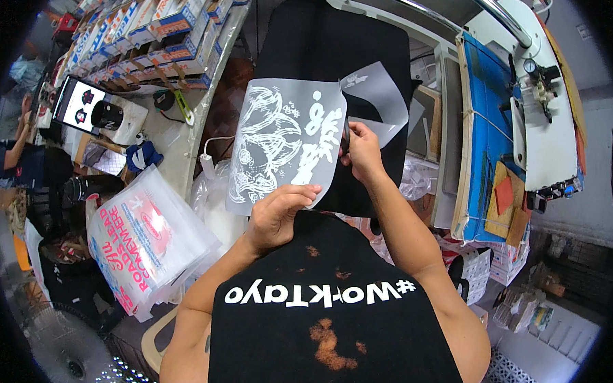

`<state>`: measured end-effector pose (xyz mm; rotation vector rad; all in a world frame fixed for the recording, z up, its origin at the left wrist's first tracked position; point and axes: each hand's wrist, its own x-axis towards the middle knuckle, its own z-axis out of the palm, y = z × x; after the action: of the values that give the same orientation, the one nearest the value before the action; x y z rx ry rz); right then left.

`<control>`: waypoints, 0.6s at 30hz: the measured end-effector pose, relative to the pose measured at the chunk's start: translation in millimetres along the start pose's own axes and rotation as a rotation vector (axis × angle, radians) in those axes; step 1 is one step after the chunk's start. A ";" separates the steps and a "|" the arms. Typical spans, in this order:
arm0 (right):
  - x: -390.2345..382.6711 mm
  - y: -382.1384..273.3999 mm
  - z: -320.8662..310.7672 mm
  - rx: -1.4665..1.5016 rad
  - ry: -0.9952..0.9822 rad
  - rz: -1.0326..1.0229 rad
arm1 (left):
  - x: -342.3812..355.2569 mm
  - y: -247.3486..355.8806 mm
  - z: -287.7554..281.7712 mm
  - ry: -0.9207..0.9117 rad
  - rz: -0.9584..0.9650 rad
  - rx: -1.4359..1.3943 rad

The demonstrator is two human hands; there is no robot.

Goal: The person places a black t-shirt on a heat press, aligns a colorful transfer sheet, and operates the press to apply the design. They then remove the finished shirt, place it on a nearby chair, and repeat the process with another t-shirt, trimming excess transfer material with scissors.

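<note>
A translucent film sheet (240,163) printed with white line drawings and lettering is held up in front of me. My left hand (280,216) pinches its lower edge between thumb and fingers. On the sheet's right side, my right hand (365,151) is closed around dark-handled scissors (346,136), mostly hidden by the fingers and the film. The scissors lie along the film's right edge, where a curled film piece (384,96) bends away to the right. Beneath the film is a flat black board (334,36) with rounded corners.
Left, a table (174,146) holds cardboard boxes (176,26), a screen (84,102) and a green-handled cutter (184,108). Stacked printed plastic sheets (144,233) lie nearer me. Right stand a blue-topped frame (488,129) and a white machine (542,113). Another person's arm (18,135) shows far left.
</note>
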<state>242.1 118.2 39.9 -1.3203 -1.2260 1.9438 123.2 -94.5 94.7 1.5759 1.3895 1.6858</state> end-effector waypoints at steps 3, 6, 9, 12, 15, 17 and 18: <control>-0.5 -2.7 6.7 -0.010 -0.045 0.036 | -2.8 7.1 1.3 0.139 -0.110 -0.021; -28.1 -20.0 5.7 -0.115 -0.155 0.042 | -10.0 3.8 -16.5 0.535 -0.322 -0.351; -69.8 -53.8 -20.1 -0.309 -0.070 -0.170 | -47.6 -10.1 -80.5 0.997 -0.330 -0.556; -46.4 -101.5 -60.6 -0.536 0.031 -0.644 | -143.2 -17.4 -166.1 1.465 -0.272 -0.414; 42.2 -98.3 -81.7 -0.756 0.107 -0.671 | -271.7 -23.2 -264.7 1.884 -0.459 0.146; 87.4 -68.6 -89.3 -1.110 0.106 -0.597 | -360.8 -16.4 -318.0 1.960 -0.460 0.242; 99.4 -46.7 -88.6 -1.209 0.162 -0.642 | -401.5 -8.4 -338.1 2.002 -0.436 0.164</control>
<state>277.0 253.8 22.5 -1.2240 -2.4768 0.5438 -89.7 -552.2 -49.5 -1.0777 2.1930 2.6594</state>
